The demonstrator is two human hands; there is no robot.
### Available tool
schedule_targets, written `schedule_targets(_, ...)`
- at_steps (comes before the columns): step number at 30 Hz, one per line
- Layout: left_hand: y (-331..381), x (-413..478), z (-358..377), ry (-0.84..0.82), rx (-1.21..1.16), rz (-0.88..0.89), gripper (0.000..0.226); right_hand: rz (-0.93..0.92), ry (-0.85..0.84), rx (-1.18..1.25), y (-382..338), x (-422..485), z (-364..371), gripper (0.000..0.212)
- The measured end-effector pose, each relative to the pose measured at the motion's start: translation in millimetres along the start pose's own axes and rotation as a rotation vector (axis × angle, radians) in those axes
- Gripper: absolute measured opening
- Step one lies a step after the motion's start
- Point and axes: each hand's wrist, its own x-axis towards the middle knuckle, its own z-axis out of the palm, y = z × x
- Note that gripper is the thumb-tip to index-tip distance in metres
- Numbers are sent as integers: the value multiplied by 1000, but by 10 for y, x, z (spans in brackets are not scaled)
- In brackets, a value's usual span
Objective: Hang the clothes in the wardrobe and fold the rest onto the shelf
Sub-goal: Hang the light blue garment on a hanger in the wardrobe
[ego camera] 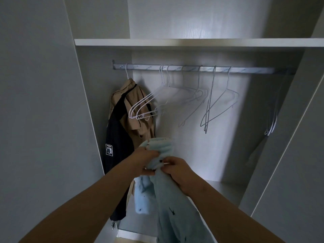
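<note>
Dim wardrobe point(192, 43), blue garment point(175, 209), perhaps fleece, hem cropped

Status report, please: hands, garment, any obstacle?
Left hand and right hand both grip light blue garment. Not yet hung. Empty hangers free on rail; nothing blocking.

Two arms in shot, and both are bare: left forearm point(94, 199) uncovered from the frame's lower edge up to the wrist, right forearm point(222, 207) just the same. Both slender and smooth. The left hand point(147, 159) is bare, the right hand point(177, 170) too. One small dark fleck at a right fingertip point(160, 161), nail or shadow, too blurred to call.
</note>
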Motion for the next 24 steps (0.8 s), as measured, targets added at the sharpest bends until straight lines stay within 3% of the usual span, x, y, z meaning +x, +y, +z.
schedule_targets(6,25,157,-177,115,-158,65,25,-9,-65,50,-62,126,47,23)
schedule_targets(9,92,167,-314,64,-222,70,13,51,-41,-16,-157,283,1,18)
schedule_targets(12,168,207,-515,-82,-132,220,22,84,16,-74,-264,519,2,12)
schedule_targets(15,307,335,-734,-77,18,298,30,61,65,-125,-375,803,54,17)
schedule_targets(18,462,503,-960,-41,147,245,24,6,157,-180,-500,1162,99,11)
schedule_targets(24,687,919,-1338,-59,166,91,13,-261,307,-518,-920,1938,230,23)
